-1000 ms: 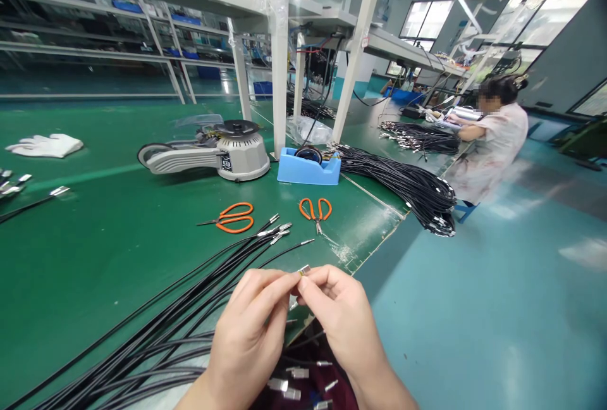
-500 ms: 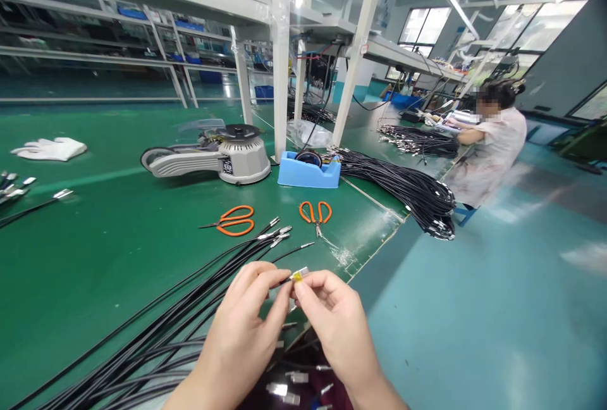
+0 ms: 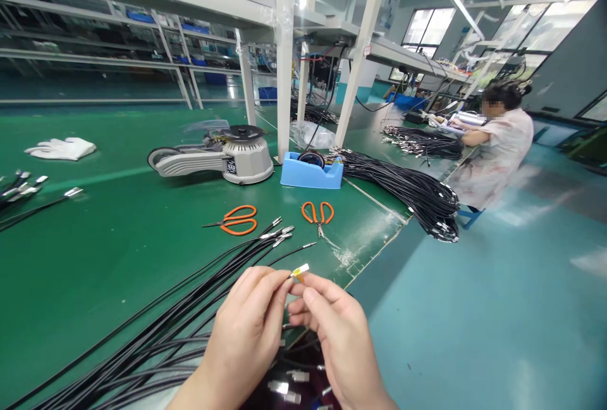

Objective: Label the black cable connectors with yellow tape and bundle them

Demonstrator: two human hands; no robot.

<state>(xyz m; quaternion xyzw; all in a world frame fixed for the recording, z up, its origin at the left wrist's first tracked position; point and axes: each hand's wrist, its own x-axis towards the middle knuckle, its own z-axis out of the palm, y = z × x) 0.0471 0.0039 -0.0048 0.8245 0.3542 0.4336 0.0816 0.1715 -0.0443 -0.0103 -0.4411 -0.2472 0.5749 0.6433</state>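
Note:
My left hand (image 3: 251, 318) pinches a black cable just behind its silver connector (image 3: 304, 267), which points up and to the right. A small strip of yellow tape (image 3: 298, 273) is wrapped partly around the connector's base, with a loose end hanging toward my right hand (image 3: 339, 321). The right thumb and forefinger are closed at that loose end; the other fingers are curled. Beneath my left wrist runs a bundle of black cables (image 3: 190, 296) with metal ends. More silver connectors (image 3: 279, 388) lie below my hands, near my lap.
Beyond my hands lie orange-handled scissors (image 3: 239, 220) and orange-handled snips (image 3: 318, 217). Behind them stand a grey tape dispenser (image 3: 246, 160) and a blue tape holder (image 3: 310, 174). A coiled cable bundle (image 3: 403, 185) crosses the table edge. At right sits a co-worker (image 3: 505, 138). White gloves (image 3: 61, 149) lie left.
The right fingers have drawn slightly down and away from the connector, and the yellow tape's loose end now shows. My left hand keeps its pinch. The view has shifted slightly.

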